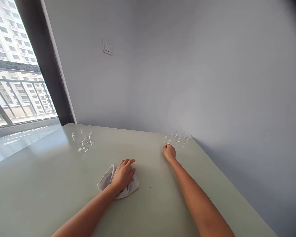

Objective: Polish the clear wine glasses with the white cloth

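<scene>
My left hand (pixel 124 173) lies on a crumpled light grey cloth (pixel 130 187) on the table, fingers stretched forward and the thumb apart. My right hand (pixel 169 152) reaches far forward, its fingers closed at the stem of a clear stemmed glass (pixel 168 138). That glass stands upright, and my fingers partly hide its stem and foot. Just right of it are two more stemmed glasses, a middle glass (pixel 178 136) and a right-hand glass (pixel 186 138).
Two larger stemmed glasses, a front one (pixel 79 136) and a rear one (pixel 88 132), stand upright on the pale green table (pixel 51 174) at the left. Grey walls (pixel 212 82) border its back and right edges. A window with a railing (pixel 22 95) is at far left.
</scene>
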The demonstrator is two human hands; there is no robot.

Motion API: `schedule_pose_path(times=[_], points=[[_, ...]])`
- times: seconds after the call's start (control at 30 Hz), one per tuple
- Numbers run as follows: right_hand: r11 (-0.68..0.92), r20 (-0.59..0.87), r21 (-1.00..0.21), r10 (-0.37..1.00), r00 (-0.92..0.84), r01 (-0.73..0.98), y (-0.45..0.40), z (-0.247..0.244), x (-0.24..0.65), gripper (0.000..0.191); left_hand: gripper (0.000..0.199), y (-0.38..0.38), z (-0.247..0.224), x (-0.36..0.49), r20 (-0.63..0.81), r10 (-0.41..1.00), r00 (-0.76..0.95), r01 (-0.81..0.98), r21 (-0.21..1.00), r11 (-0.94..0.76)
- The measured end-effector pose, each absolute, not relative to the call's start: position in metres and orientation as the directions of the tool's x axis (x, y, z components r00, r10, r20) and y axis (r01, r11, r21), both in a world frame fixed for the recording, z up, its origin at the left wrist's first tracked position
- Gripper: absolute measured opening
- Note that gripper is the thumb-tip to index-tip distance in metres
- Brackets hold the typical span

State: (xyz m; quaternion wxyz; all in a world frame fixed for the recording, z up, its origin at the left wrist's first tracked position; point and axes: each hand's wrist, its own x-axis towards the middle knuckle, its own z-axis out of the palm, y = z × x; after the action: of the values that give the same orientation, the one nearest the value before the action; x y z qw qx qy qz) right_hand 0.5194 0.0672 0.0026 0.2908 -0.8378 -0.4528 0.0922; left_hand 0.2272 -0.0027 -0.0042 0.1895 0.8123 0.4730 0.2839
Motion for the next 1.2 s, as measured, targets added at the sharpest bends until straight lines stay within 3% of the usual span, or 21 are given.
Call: schedule_pose_path(times=[0.27,0.57,0.7,0.87,0.93,1.03,1.1,1.13,1.2], points=[[-0.517,0.040,-0.560,0.764,0.644,0.648,0.095,0.000,0.540,0.024,0.027,0.001,-0.001,0.228,0.239,0.865,0.442,0.634,0.598,-0.490],[-0.517,0.028,-0.573,0.763,0.646,0.636,0.103,0.002,0.541,0.029,0.025,0.000,-0.002,0.228,0.251,0.864,0.437,0.607,0.627,-0.489],[-0.500,0.052,-0.587,0.762,0.646,0.637,0.093,0.004,0.543,0.019,0.023,0.003,-0.006,0.228,0.269,0.883,0.384,0.547,0.705,-0.452],[-0.432,0.137,-0.622,0.761,0.634,0.653,0.065,0.009,0.523,0.031,0.023,0.012,-0.014,0.227,0.224,0.945,0.237,0.348,0.889,-0.298],[-0.336,0.187,-0.638,0.805,0.563,0.693,0.048,0.011,0.495,0.032,0.025,0.017,-0.010,0.223,0.223,0.960,0.168,0.249,0.933,-0.260],[-0.092,0.259,-0.649,0.907,0.333,0.755,0.014,0.014,0.430,0.021,0.026,0.026,0.005,0.209,0.348,0.936,-0.054,0.120,0.933,-0.340],[0.258,0.345,-0.629,0.938,-0.033,0.734,-0.015,0.014,0.383,0.019,0.023,0.034,0.014,0.192,0.400,0.860,-0.317,0.084,0.915,-0.395],[0.446,0.392,-0.590,0.887,-0.244,0.673,-0.029,0.013,0.361,0.020,0.022,0.039,0.018,0.181,0.391,0.800,-0.455,0.083,0.913,-0.399],[0.640,0.400,-0.486,0.768,-0.500,0.595,-0.052,0.009,0.327,0.027,0.024,0.049,0.020,0.158,0.288,0.667,-0.687,0.094,0.946,-0.311]])
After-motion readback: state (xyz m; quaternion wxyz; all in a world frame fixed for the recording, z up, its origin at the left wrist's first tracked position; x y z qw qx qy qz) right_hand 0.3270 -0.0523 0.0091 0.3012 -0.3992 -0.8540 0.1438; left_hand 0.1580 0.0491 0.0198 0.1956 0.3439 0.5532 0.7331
